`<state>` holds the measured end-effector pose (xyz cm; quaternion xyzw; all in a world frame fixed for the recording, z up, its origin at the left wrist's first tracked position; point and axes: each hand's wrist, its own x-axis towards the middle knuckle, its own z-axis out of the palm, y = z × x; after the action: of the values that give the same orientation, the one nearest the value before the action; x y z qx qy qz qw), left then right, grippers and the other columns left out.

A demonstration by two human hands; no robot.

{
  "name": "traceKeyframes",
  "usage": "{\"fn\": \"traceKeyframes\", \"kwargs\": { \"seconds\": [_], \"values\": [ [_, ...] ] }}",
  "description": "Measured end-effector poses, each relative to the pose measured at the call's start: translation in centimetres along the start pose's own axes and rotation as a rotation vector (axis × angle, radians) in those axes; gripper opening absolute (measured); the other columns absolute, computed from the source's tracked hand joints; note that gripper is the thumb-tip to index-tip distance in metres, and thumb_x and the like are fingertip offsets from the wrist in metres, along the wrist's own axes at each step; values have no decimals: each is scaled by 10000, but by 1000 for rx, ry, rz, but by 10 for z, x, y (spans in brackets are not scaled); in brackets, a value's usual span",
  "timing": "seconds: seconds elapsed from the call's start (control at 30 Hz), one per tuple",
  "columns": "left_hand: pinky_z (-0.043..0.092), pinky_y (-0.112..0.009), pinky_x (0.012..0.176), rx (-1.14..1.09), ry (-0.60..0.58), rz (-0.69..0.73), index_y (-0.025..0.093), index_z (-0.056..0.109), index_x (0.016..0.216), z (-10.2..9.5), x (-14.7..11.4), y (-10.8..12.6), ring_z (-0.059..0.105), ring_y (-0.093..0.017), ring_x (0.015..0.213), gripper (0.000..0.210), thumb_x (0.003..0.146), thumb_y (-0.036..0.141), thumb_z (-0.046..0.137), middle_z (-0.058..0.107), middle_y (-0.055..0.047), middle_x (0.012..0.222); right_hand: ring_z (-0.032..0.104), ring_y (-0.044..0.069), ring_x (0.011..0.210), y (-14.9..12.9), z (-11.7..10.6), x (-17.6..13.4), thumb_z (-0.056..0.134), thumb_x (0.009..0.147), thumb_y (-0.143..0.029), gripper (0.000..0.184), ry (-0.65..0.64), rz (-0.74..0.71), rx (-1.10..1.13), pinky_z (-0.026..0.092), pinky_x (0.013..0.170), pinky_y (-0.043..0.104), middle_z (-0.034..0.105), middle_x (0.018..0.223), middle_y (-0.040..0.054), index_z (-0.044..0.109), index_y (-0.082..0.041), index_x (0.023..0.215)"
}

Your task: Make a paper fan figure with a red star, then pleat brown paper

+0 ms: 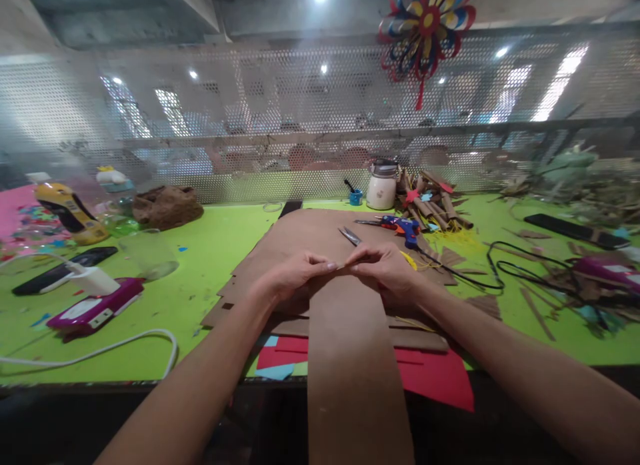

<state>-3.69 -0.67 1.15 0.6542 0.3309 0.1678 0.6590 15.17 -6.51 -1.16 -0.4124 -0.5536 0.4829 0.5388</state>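
Observation:
A long strip of brown cardboard (355, 358) runs from the front of the view up to my hands, overhanging the table's front edge. Both hands meet at its far end. My left hand (305, 272) pinches the far edge with thumb and fingers. From the other side my right hand (383, 268) pinches the same edge, the fingertips of both nearly touching. Beneath lie larger cardboard sheets (285, 245). Just beyond my hands are scissors (350, 236) with yellow handles, partly hidden by my right hand, and a blue glue gun (407, 230).
Red paper (440, 378) lies at the front edge. On the left are a purple power strip (97, 308), a clear cup (150, 252) and a yellow-black tool (73, 212). At the back stand a white jar (381, 185) and cardboard rolls (435, 202). A black cable (493, 265) loops at right.

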Motion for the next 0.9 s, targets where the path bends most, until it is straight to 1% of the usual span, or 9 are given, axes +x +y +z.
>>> {"fn": "traceKeyframes", "kwargs": {
  "seconds": [0.1,0.2,0.27,0.4,0.5,0.6,0.67,0.73,0.9],
  "values": [
    [311,-214,500,-28,-11,13,161,674,692,1,-1,0,428,-81,498,210,719,369,668,571,-7,581,321,42,358,-2,0,0,716,611,-276,160,10,-10,-19,215,354,201,443,431,-64,666,-155,703],
    [321,-223,512,-39,-22,8,167,686,758,3,-2,0,459,-98,525,218,721,381,660,597,-24,630,322,40,358,-1,0,0,730,609,-314,193,-6,-20,-9,216,353,200,452,446,-61,659,-155,692],
    [316,-226,511,-8,-9,9,164,689,768,3,-3,0,454,-101,526,223,724,380,656,593,-26,625,322,37,352,-1,-1,0,732,612,-334,210,-25,-24,-10,215,351,196,451,450,-63,654,-156,692],
    [259,-218,466,62,22,44,147,663,701,3,-4,3,355,-77,466,245,734,389,645,491,14,515,362,46,364,-5,-3,0,724,628,-340,201,-55,-27,-55,250,359,201,492,483,-44,668,-157,690],
    [233,-206,458,94,16,83,137,647,696,3,-4,5,322,-64,463,278,740,412,636,449,33,512,422,60,414,-9,-5,2,723,627,-329,178,-67,-47,-90,291,379,207,556,574,-10,683,-159,659],
    [288,-203,501,87,-21,80,133,659,752,2,-5,5,407,-78,527,269,742,400,637,535,5,602,526,100,555,-9,-8,4,736,610,-303,146,-53,-102,-124,392,476,225,592,670,19,695,-163,613],
    [330,-214,550,72,-43,68,137,669,800,2,-4,4,472,-101,598,257,744,386,636,599,-25,697,560,125,639,-7,-9,5,731,617,-294,125,-54,-114,-137,426,536,238,603,712,30,702,-172,614],
    [335,-222,563,80,-44,78,137,676,830,2,-4,3,482,-107,610,261,745,381,633,614,-33,715,565,135,664,-4,-10,5,719,631,-291,113,-65,-101,-140,425,532,235,609,736,37,706,-179,628],
    [275,-228,514,83,-12,93,138,674,810,1,-2,-2,406,-83,517,255,736,380,645,568,-9,607,546,125,637,1,-9,5,707,633,-269,93,-52,-75,-86,373,463,212,611,765,42,694,-178,639]
  ]
}}
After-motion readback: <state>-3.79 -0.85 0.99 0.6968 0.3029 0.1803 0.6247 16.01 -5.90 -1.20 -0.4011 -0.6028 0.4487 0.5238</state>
